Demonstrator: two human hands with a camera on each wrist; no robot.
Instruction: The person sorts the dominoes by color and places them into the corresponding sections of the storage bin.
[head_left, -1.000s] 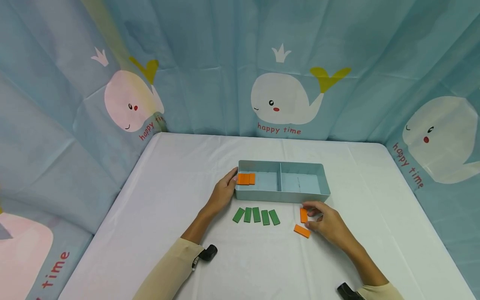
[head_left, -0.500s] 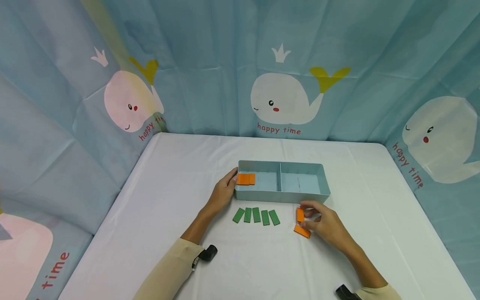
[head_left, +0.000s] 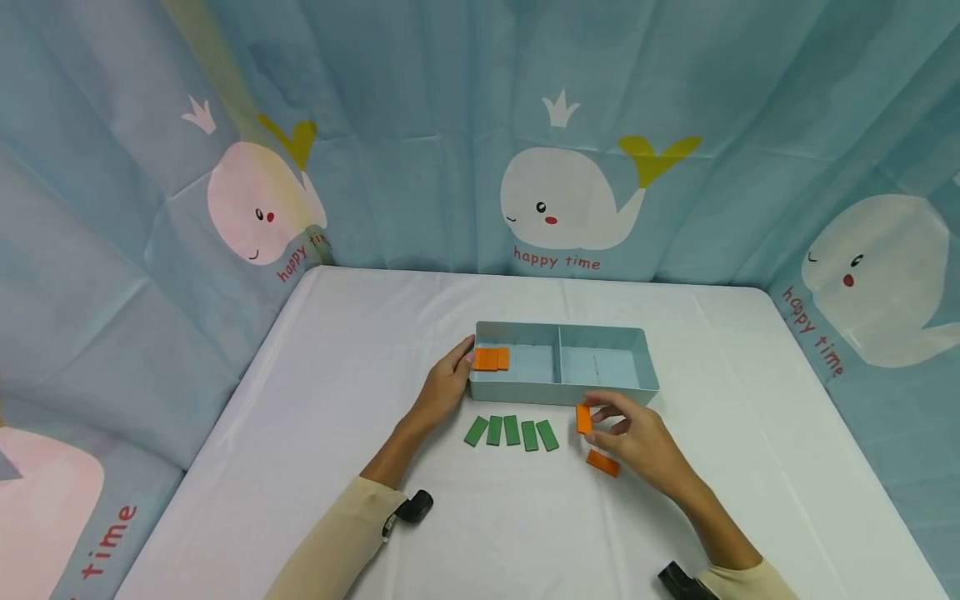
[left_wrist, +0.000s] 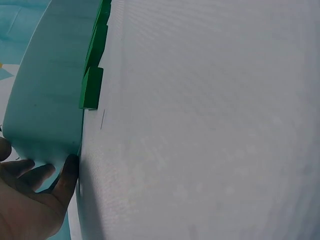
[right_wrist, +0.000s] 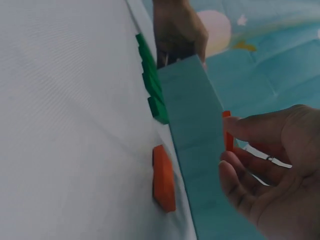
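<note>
My left hand (head_left: 442, 389) rests against the left end of a blue-grey two-part box (head_left: 517, 392), its fingertips touching the end wall (left_wrist: 47, 115). Between thumb and fingers, my right hand (head_left: 637, 437) pinches an orange tile (head_left: 583, 419), raised just in front of the box. In the right wrist view that held tile (right_wrist: 228, 131) stands upright near the rim. Another orange tile (head_left: 602, 463) lies on the table below the right hand. Several orange tiles (head_left: 491, 359) sit side by side at the left of the left compartment.
Several green tiles (head_left: 512, 430) lie in a row on the white tablecloth (head_left: 510, 533), just before the box. The right compartment (head_left: 600, 364) lies beyond a divider (head_left: 558, 354). A whale-print curtain (head_left: 420, 183) surrounds the table.
My right hand has lifted the orange tile off the table and carried it left and toward the box. My left hand and the box have not visibly moved.
</note>
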